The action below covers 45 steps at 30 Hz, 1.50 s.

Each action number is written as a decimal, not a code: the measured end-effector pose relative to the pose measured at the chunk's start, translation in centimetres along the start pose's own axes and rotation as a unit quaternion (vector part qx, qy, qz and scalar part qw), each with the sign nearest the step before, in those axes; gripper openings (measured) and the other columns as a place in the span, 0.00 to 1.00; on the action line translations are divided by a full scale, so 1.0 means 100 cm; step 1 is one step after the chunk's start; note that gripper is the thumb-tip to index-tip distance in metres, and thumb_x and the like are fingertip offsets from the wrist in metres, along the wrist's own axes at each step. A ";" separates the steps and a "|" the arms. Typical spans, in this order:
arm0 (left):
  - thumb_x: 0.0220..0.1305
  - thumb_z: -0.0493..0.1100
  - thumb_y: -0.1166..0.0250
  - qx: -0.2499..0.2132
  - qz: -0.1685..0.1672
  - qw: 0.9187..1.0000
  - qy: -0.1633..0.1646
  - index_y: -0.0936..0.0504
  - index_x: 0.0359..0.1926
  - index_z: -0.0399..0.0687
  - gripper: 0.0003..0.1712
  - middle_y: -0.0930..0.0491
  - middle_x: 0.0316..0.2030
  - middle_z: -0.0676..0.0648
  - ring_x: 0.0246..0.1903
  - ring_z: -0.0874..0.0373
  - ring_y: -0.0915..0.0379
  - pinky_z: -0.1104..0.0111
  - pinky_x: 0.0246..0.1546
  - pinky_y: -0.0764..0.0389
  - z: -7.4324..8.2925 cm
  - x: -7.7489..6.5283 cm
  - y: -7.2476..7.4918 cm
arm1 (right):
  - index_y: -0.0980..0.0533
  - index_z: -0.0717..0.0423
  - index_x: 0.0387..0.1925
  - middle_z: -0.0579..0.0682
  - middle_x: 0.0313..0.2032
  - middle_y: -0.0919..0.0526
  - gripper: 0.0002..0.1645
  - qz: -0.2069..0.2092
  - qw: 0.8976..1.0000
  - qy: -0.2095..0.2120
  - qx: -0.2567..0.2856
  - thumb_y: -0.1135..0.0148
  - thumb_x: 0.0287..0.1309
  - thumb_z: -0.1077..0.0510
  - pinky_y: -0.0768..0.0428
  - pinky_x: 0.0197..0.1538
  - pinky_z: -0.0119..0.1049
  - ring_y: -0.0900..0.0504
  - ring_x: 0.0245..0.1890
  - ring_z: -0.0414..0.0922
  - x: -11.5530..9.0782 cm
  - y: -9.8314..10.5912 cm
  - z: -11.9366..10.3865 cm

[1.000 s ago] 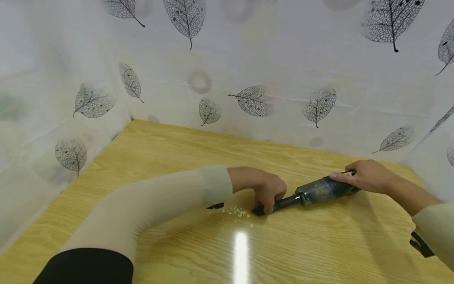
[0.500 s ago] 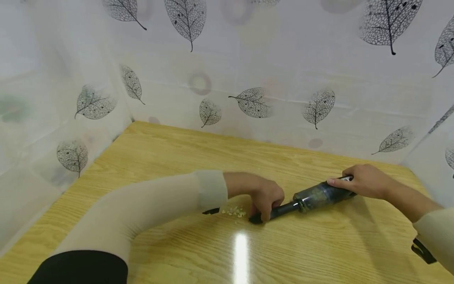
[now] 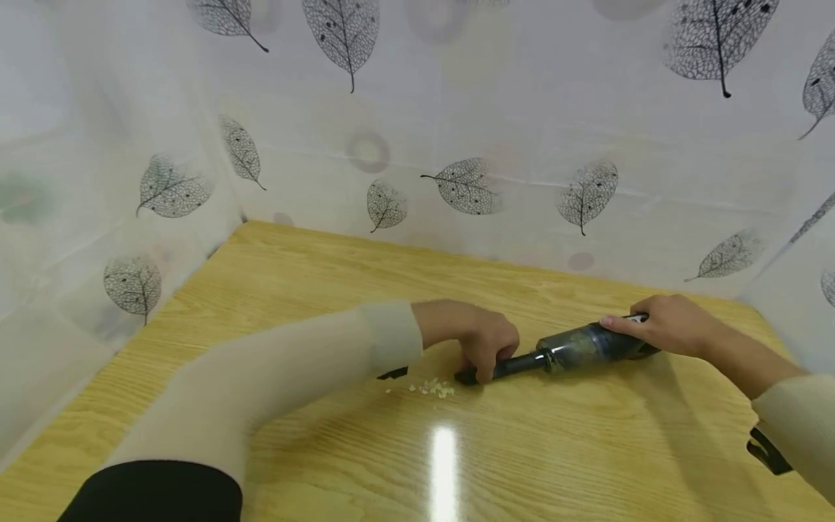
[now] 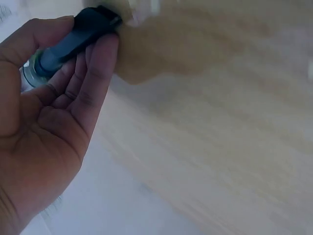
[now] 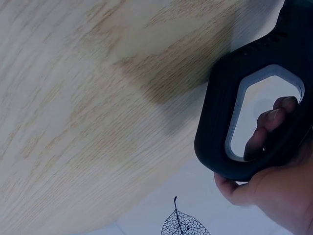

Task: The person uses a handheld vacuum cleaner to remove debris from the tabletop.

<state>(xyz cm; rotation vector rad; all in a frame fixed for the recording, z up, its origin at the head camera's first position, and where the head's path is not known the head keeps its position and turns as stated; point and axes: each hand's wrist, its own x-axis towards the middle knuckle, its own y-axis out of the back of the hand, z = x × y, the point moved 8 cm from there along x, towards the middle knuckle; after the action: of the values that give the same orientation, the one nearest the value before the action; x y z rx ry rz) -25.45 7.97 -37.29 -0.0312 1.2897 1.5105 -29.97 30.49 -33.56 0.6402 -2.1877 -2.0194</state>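
A dark handheld vacuum cleaner (image 3: pixel 577 349) with a see-through dust cup lies slanted over the table, its narrow nozzle (image 3: pixel 518 365) pointing left. My right hand (image 3: pixel 678 324) grips its handle; in the right wrist view the fingers curl through the black loop handle (image 5: pixel 215 112). Close to the tip, my left hand (image 3: pixel 488 341) pinches the nozzle between thumb and fingers, as the left wrist view shows with the black nozzle tip (image 4: pixel 93 27). Pale crumbs (image 3: pixel 433 388) lie in a small heap just left of the nozzle's mouth.
The wood-grain table (image 3: pixel 554 457) extends all around the hands. Behind it and on both sides hangs a whitish sheet (image 3: pixel 313 159) printed with leaves. A bright light reflection (image 3: pixel 443 471) shows on the tabletop in front of the crumbs.
The nozzle tip and both hands have shifted slightly left, dipping toward me and then back away. Fewer stray crumbs lie near the tip than a second ago.
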 end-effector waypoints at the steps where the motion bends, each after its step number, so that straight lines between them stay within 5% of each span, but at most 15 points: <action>1: 0.59 0.32 0.32 0.006 0.003 1.000 0.003 0.28 0.37 0.45 0.12 0.24 0.36 0.48 0.24 0.58 0.21 0.69 0.30 0.13 -0.003 0.001 0.004 | 0.18 0.70 0.47 0.61 0.39 0.14 0.40 -0.001 1.000 -0.007 0.002 0.48 0.69 0.34 0.19 0.38 0.52 0.17 0.30 0.48 0.001 0.000 0.001; 8: 0.57 0.32 0.32 0.019 0.006 1.000 0.004 0.27 0.34 0.44 0.11 0.23 0.32 0.48 0.22 0.57 0.20 0.67 0.32 0.12 -0.011 0.002 0.012 | 0.23 0.76 0.52 0.71 0.47 0.17 0.46 0.000 1.000 -0.018 0.006 0.50 0.70 0.33 0.19 0.42 0.56 0.15 0.38 0.60 0.005 0.001 0.001; 15: 0.54 0.28 0.31 -0.041 0.009 0.999 0.000 0.28 0.35 0.43 0.14 0.24 0.34 0.47 0.22 0.54 0.18 0.66 0.31 0.12 -0.008 -0.002 0.006 | 0.19 0.70 0.48 0.64 0.43 0.14 0.41 0.003 1.000 -0.009 0.006 0.47 0.68 0.33 0.19 0.41 0.56 0.15 0.36 0.55 0.006 0.002 -0.003; 27: 0.53 0.29 0.29 -0.049 -0.001 0.999 -0.014 0.28 0.34 0.42 0.15 0.23 0.34 0.47 0.24 0.54 0.16 0.68 0.30 0.12 -0.003 -0.002 -0.002 | 0.16 0.65 0.45 0.57 0.40 0.13 0.36 0.005 1.000 0.006 0.003 0.46 0.68 0.34 0.18 0.39 0.53 0.16 0.32 0.48 0.005 0.000 -0.007; 32: 0.55 0.30 0.29 -0.025 0.005 1.000 -0.005 0.27 0.36 0.44 0.15 0.24 0.34 0.49 0.24 0.59 0.20 0.69 0.32 0.13 -0.011 -0.004 0.006 | 0.17 0.68 0.47 0.62 0.43 0.14 0.39 0.005 1.000 0.000 0.002 0.48 0.69 0.33 0.19 0.41 0.55 0.15 0.35 0.53 0.008 0.002 -0.009; 45: 0.54 0.29 0.29 -0.047 -0.011 0.999 0.002 0.27 0.36 0.43 0.15 0.24 0.33 0.48 0.24 0.56 0.18 0.67 0.32 0.12 -0.014 -0.007 -0.001 | 0.18 0.68 0.48 0.64 0.44 0.14 0.40 0.008 1.000 0.003 0.004 0.47 0.68 0.33 0.19 0.43 0.57 0.15 0.39 0.58 0.011 0.001 -0.014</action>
<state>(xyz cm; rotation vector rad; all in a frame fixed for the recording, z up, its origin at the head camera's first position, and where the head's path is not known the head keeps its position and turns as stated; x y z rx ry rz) -25.91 6.46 -37.43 -0.1079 1.2162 1.5528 -30.44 28.77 -33.56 0.6269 -2.1919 -1.9997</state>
